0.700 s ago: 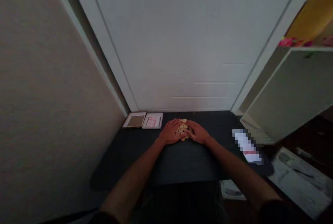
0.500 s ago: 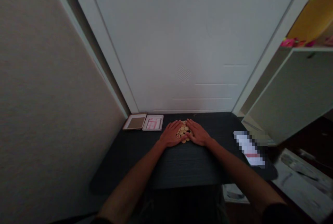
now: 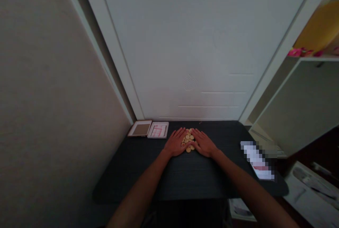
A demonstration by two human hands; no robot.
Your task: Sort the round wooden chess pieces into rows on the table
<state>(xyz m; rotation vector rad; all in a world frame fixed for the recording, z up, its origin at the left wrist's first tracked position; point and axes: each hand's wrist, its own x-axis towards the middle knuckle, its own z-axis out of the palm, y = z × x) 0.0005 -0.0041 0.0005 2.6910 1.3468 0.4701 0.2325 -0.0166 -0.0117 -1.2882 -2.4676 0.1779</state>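
A small heap of round, pale wooden discs (image 3: 188,140) lies on the dark tabletop (image 3: 185,175) near its far edge. My left hand (image 3: 176,142) lies flat against the heap's left side, fingers stretched out and together. My right hand (image 3: 202,143) lies flat against its right side in the same way. Both hands press on the discs from either side, and part of the heap is hidden under the fingers.
A shallow box tray (image 3: 140,128) and its lid with red print (image 3: 158,129) lie at the table's far left corner. A blurred-out white object (image 3: 257,160) sits at the right edge. A white door rises behind; a shelf unit (image 3: 296,104) stands to the right.
The camera view has shifted slightly, so the scene sits lower in the picture. My hands have stayed around the discs, now lying a little flatter beside the heap.
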